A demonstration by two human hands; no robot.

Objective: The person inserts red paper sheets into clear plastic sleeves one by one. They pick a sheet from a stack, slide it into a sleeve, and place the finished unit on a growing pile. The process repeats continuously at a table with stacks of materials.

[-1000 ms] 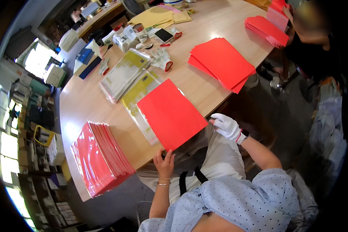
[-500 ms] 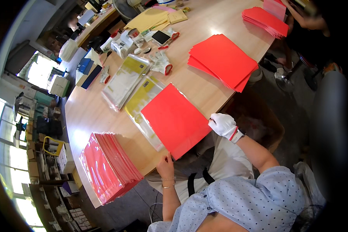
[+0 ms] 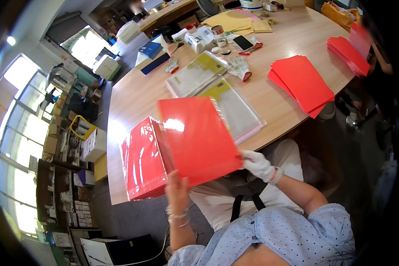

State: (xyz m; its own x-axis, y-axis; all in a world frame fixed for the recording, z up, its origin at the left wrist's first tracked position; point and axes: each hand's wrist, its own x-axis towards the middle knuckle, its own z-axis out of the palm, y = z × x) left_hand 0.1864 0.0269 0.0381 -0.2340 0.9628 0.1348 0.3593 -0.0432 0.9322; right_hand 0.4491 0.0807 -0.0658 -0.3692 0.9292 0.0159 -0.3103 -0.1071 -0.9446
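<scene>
Red sheet shifts left, off the clear sleeves and over toward the red stack

Half a second ago the red sheet (image 3: 199,142) lay over the clear sleeves (image 3: 245,113); now it is up and across to the left, and those sleeves show beside it, mostly uncovered. The hands have gone left with it.

Nearest the body, the bare left hand (image 3: 176,193) is at the sheet's lower left corner, blurred, so whether its fingers are closed on the edge I cannot tell. The gloved right hand (image 3: 258,166) has thumb and fingers together, pinched on the lower right corner. The sheet, glossy and seemingly sleeved in clear film, tilts over the table's near edge and hides part of the stack of red packets (image 3: 142,159); contact between them is unclear.

The step in hand looks like carrying this one sheet toward the stack. The next move would seem to call for keeping both lower corners level and squaring its edges to the packets beneath.

Farther out, a second pile of sleeves (image 3: 199,73) lies beyond the first, and a fanned red pile (image 3: 299,84) to the right. Past them are a loose glove (image 3: 240,68), a phone (image 3: 243,43) and yellow envelopes (image 3: 228,23).
</scene>
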